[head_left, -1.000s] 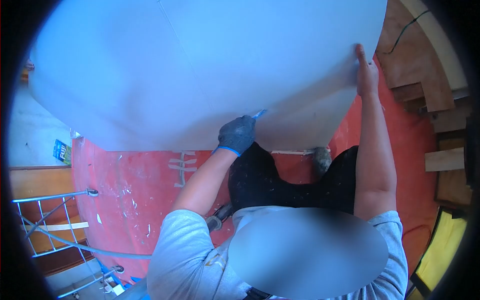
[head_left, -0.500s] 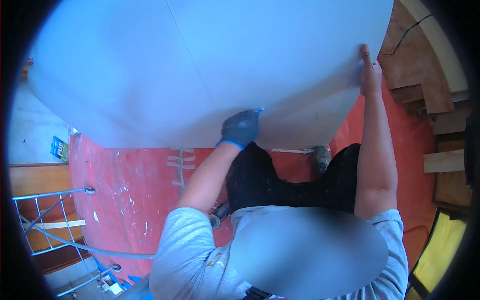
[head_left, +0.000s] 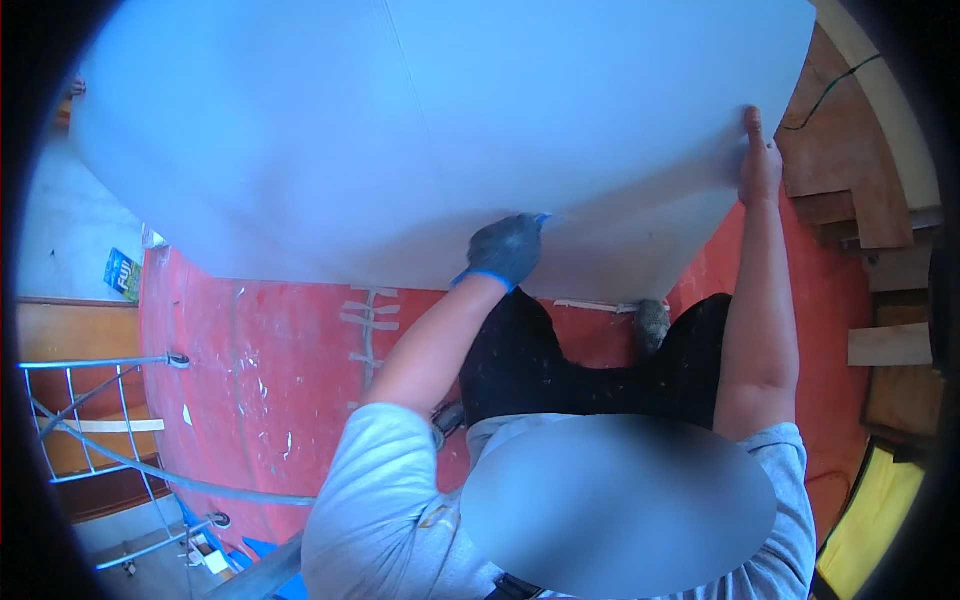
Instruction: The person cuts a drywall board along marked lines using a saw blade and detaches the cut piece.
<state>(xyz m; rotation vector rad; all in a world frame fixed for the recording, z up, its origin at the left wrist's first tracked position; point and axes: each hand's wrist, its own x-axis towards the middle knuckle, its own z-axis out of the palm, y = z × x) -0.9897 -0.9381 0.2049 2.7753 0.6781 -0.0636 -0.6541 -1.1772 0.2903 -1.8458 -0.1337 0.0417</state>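
Note:
A large pale board with a thin straight line down its face fills the upper view. My left hand, in a dark grey glove with a blue cuff, is closed near the board's lower edge. From its fingers pokes the tip of a small blue tool, which touches or nearly touches the surface; the rest of it is hidden. Bare, my right hand grips the board's right edge, thumb on the face and fingers out of sight behind.
Part of another person's hand shows at the board's far left edge. Below lies a red floor covering with tape strips. A wheeled metal frame stands at left, brown panels at right.
The board has shifted a little to the right and turned slightly, its lower left edge moving away from me. Both my hands have moved right along with it, keeping their holds.

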